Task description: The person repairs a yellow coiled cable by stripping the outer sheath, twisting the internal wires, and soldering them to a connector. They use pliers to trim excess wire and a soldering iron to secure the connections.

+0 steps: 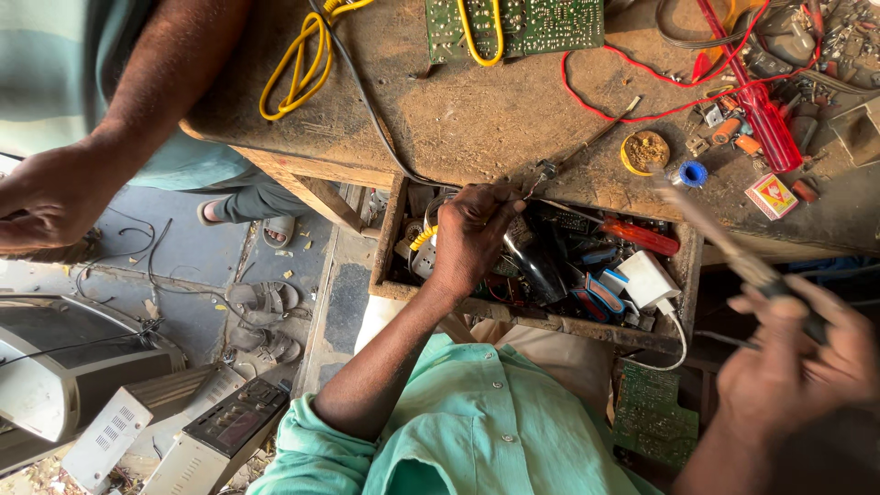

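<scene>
My left hand (472,236) reaches over the open wooden drawer (390,229) under the workbench. Its fingertips pinch the end of a thin metal rod-like tool (587,139) that lies slanted across the bench top. My right hand (793,367), blurred at the lower right, grips the handle of a long tool like a soldering iron (724,247). Its tip points up-left toward a small round yellow tin (644,151) and a blue spool (692,174). The drawer holds a red-handled screwdriver (642,236), a white charger (646,280) and dark parts.
On the worn bench (477,119) lie a green circuit board (532,26), yellow cable (298,64), red wire (642,112), a red screwdriver (768,124) and a small matchbox (772,195). Another person's hand (46,197) is at upper left. Sandals (261,298), an old television (55,367) and equipment cases (220,431) sit on the floor.
</scene>
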